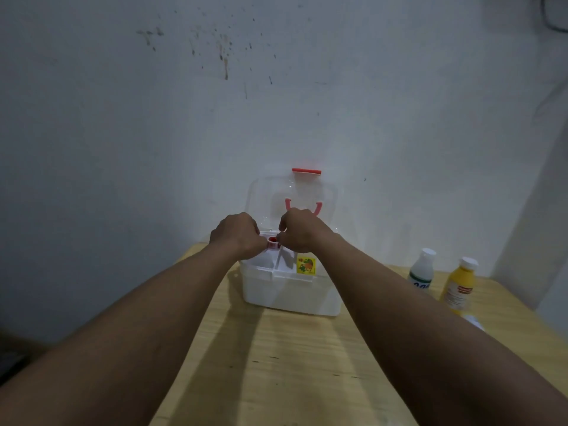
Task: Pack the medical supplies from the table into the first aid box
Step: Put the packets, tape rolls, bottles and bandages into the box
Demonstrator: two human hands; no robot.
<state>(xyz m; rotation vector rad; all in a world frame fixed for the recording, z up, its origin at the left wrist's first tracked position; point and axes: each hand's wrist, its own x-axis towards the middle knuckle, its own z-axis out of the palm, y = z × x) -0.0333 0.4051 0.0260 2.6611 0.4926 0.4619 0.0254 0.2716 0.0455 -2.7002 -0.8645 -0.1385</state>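
Two bare hands are meeting over the open white plastic first aid box (289, 296), which is sitting on the pale wooden counter (276, 364) close to the wall. The left hand (236, 233) is curling its fingers round a small white container with a red top (272, 242), and the right hand (299, 232) is pinching the same container near its top with thumb and forefinger. The container is sitting over the middle of the box's upper tray; whether it is resting there I cannot tell. A small yellow printed packet (305, 265) is lying in the tray's right compartment. The clear lid (261, 198) is standing upright behind the hands. A white plastic bottle (422, 267) and a yellow bottle with a white cap (459, 284) are standing on the counter right of the box.
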